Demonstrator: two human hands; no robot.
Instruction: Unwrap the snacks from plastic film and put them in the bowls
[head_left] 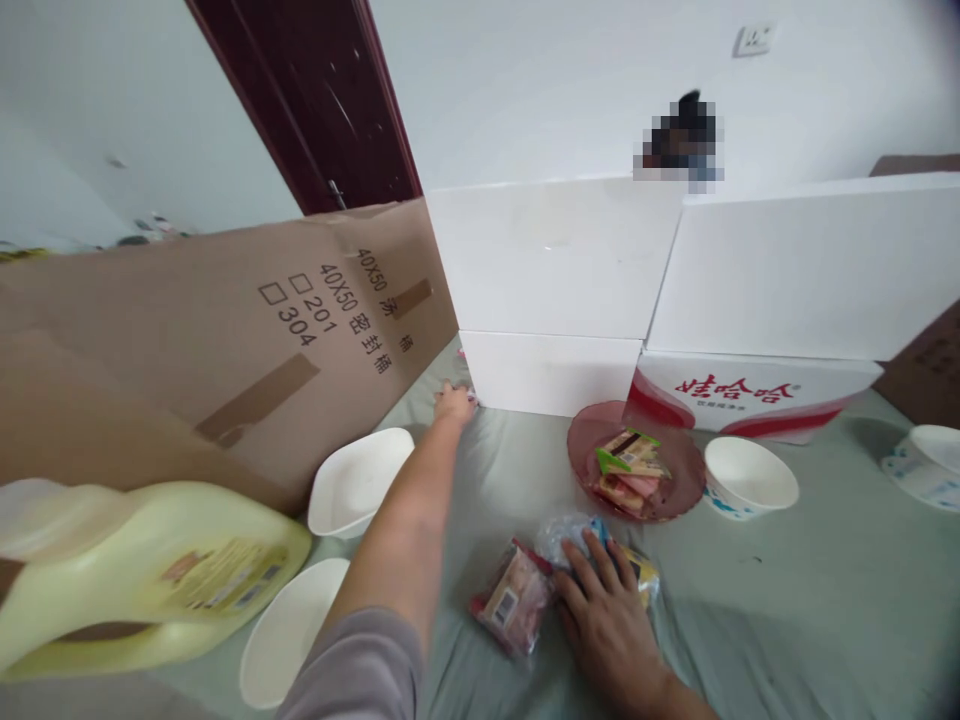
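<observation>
The left hand is reaching out to just about the middle of the view, its fingers partly bent beside the bottom corner of the lower white box; whether it is gripping anything there cannot be told. At five o'clock the right hand is lying palm down, fingers nearly straight and a little spread, resting on packets rather than closing around one, perhaps to keep them together while the other arm is stretching away.

From the right hand, a clear packet is showing at eleven o'clock, a yellow packet is peeking out at one, and a red packet is lying at nine, all on the green cloth. At its twelve o'clock a pink bowl is holding flat packets, its wall likely stopping them from sliding about. A white bowl is sitting at the pink bowl's three o'clock.

An upper white box is standing on the lower one, and a large cardboard box is leaning in from nine o'clock; together they seem to be screening off the area. A yellow jug is lying on its side at eight o'clock.
</observation>
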